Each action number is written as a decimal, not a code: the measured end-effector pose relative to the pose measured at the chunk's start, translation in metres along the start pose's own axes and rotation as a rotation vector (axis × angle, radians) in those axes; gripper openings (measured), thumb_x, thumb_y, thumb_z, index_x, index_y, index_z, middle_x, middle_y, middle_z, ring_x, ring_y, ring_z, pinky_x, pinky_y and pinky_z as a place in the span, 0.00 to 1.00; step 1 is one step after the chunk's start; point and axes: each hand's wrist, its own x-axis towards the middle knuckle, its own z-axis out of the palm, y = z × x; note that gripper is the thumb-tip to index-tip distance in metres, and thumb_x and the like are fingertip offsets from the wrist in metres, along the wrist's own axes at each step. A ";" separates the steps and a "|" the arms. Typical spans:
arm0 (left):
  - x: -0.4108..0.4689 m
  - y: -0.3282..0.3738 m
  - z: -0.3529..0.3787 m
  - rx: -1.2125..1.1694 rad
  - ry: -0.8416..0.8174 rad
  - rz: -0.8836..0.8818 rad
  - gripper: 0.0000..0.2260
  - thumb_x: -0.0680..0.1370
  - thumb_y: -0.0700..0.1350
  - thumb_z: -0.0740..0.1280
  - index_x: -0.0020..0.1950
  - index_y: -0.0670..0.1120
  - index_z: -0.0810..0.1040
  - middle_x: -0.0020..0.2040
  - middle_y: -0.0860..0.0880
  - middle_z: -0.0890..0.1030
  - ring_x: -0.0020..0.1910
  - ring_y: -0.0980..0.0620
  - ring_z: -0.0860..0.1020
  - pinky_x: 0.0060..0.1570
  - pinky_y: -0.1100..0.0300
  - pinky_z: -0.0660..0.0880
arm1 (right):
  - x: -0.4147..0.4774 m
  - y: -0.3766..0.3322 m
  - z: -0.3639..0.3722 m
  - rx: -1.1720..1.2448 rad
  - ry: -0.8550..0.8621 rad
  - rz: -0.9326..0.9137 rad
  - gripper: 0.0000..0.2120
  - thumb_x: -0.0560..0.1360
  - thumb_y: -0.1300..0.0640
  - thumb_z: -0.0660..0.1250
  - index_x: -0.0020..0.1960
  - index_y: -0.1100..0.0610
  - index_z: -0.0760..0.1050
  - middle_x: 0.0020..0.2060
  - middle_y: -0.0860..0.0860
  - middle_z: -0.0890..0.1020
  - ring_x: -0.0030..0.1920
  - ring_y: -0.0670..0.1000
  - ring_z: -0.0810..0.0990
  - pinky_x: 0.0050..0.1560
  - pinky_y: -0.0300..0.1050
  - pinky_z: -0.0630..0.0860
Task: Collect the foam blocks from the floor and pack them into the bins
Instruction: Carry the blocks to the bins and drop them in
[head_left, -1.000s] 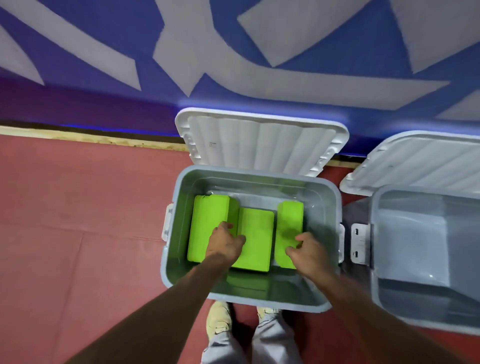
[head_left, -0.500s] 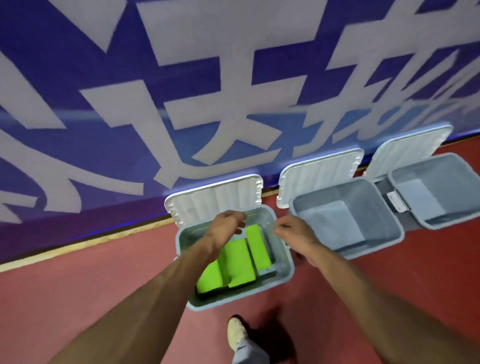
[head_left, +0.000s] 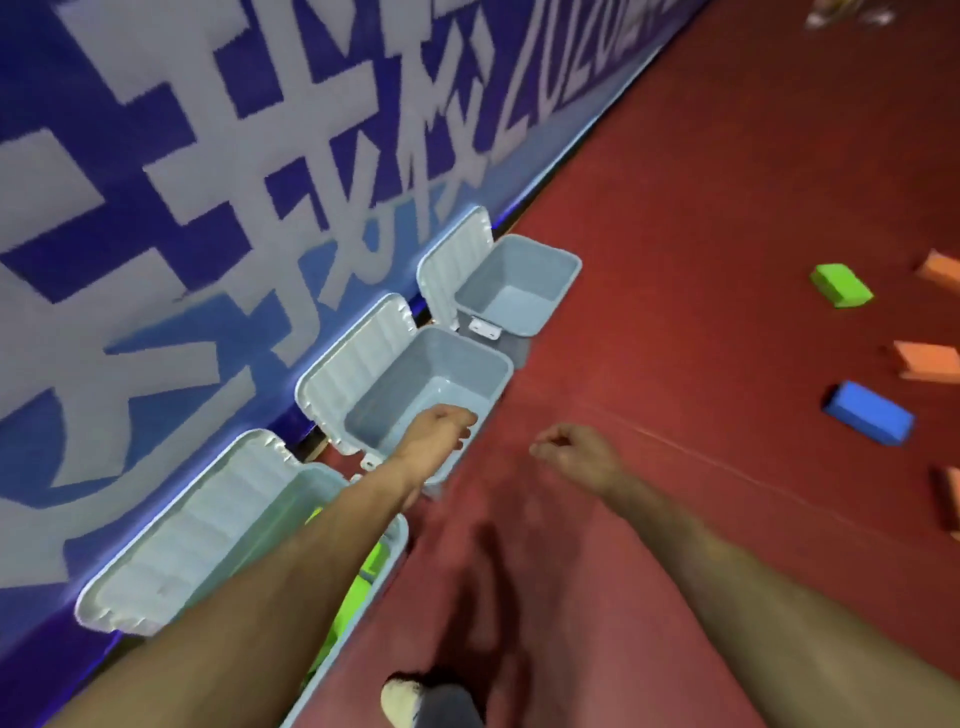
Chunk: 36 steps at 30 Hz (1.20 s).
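Withdrawal from the nearest grey-blue plastic bin (head_left: 397, 540) was complete. One second earlier both hands had pressed on the lime-green foam blocks (head_left: 358, 592) inside it. Both hands were now out, and the view had swung from straight down on that bin toward the open floor.

The left hand (head_left: 439, 431) hung over the near rim of the middle grey-blue plastic bin (head_left: 467, 345), fingers loosely curled, gripping nothing. The right hand (head_left: 576, 457) hung above the floor at 3 o'clock of the left, fingers likewise loosely curled and holding nothing.

The packed green blocks lay in the nearest bin at 7 o'clock of the frame, largely hidden by the left forearm. Judgement: one packing cycle was finished and the next collection was due.

Loose stock lay at 3 o'clock, well apart from both hands: one lime-green foam block (head_left: 841, 285), one blue foam block (head_left: 867, 413) and three orange foam blocks (head_left: 927, 361).

The far grey-blue plastic bin (head_left: 550, 249) stood at 12 o'clock. All three white ribbed lids (head_left: 197, 530) were open against the blue wall banner with white characters (head_left: 208, 156). The surface was a red floor mat (head_left: 675, 260). A light-coloured shoe (head_left: 405, 699) showed at 6 o'clock.
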 end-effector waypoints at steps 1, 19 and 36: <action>-0.012 0.003 0.026 0.052 -0.045 0.025 0.03 0.79 0.44 0.63 0.47 0.48 0.76 0.44 0.47 0.78 0.43 0.51 0.74 0.28 0.72 0.69 | -0.019 0.025 -0.019 0.047 0.034 0.024 0.07 0.74 0.57 0.70 0.38 0.50 0.76 0.35 0.46 0.78 0.43 0.49 0.76 0.50 0.46 0.74; -0.244 0.045 0.480 0.553 -0.801 0.426 0.02 0.76 0.46 0.67 0.44 0.50 0.79 0.48 0.49 0.81 0.55 0.48 0.79 0.62 0.50 0.73 | -0.401 0.365 -0.246 0.398 0.715 0.545 0.09 0.72 0.61 0.67 0.34 0.52 0.77 0.33 0.43 0.80 0.42 0.48 0.77 0.54 0.47 0.75; -0.174 0.070 0.741 0.775 -1.198 0.338 0.03 0.78 0.45 0.65 0.47 0.48 0.78 0.46 0.47 0.80 0.49 0.50 0.78 0.55 0.57 0.74 | -0.402 0.504 -0.363 0.485 0.884 0.957 0.03 0.75 0.55 0.69 0.45 0.54 0.77 0.42 0.51 0.80 0.43 0.51 0.76 0.43 0.39 0.67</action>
